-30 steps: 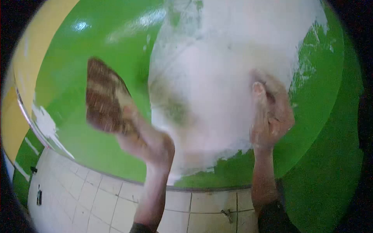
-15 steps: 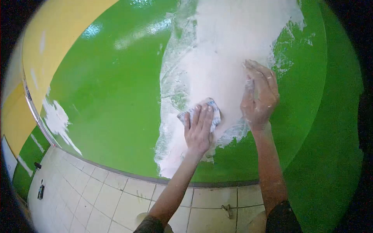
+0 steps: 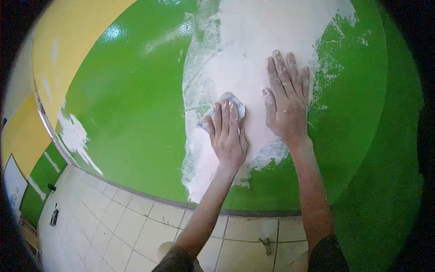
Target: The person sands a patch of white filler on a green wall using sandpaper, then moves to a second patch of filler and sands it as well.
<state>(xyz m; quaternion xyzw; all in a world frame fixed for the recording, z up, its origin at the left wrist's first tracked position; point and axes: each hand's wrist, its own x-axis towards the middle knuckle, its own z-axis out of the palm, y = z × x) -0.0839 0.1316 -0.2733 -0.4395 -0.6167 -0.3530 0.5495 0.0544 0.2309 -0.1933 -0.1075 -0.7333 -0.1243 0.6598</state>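
Observation:
My left hand (image 3: 229,143) presses a folded piece of sandpaper (image 3: 240,105) against the wall. The sheet has printing on its back and pokes out above and beside the fingers. Under it lies a broad white patch of filler (image 3: 251,59), ragged at its edges, on the green painted wall (image 3: 136,122). To the right, my right hand (image 3: 288,106) lies flat on the same patch with fingers stretched out, holding nothing. White dust coats the fingers of both hands.
A tiled floor (image 3: 122,224) meets the wall at its foot. A small crumpled object (image 3: 265,245) lies on the tiles near me, and a dark object (image 3: 54,215) at far left. Yellow wall (image 3: 68,50) and a smaller white patch (image 3: 73,133) are on the left.
My left hand has slid the sandpaper up and slightly left. My right hand has turned from a cupped, sideways pose to flat with fingers spread.

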